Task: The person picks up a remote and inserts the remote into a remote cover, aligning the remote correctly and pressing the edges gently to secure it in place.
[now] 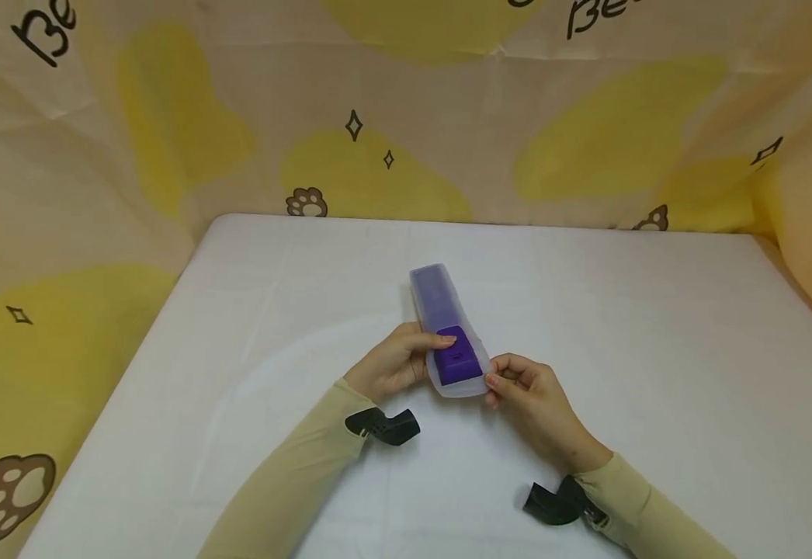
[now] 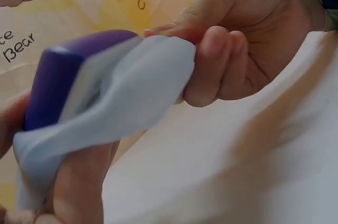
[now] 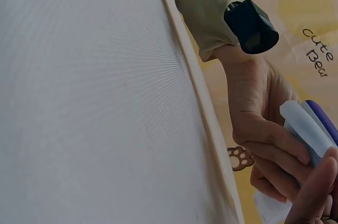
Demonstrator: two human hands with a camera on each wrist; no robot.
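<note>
A long, translucent soft plastic sleeve (image 1: 435, 296) is held up over the table, tilted slightly left at its far end. In its near part sits a purple box-shaped piece (image 1: 458, 363), partly exposed at the sleeve's opening. My left hand (image 1: 400, 359) grips both from the left, thumb lying across the purple piece and fingers underneath. With thumb and fingers, my right hand (image 1: 528, 396) pinches the sleeve's near right edge. The left wrist view shows the sleeve's rim (image 2: 132, 97) stretched away from the purple piece (image 2: 58, 84), leaving a gap between them.
Beneath the hands is a white-covered table (image 1: 294, 326). A yellow and beige printed cloth (image 1: 252, 101) hangs behind it and at the sides. Each wrist carries a black camera mount, on the left (image 1: 383, 427) and on the right (image 1: 561, 503).
</note>
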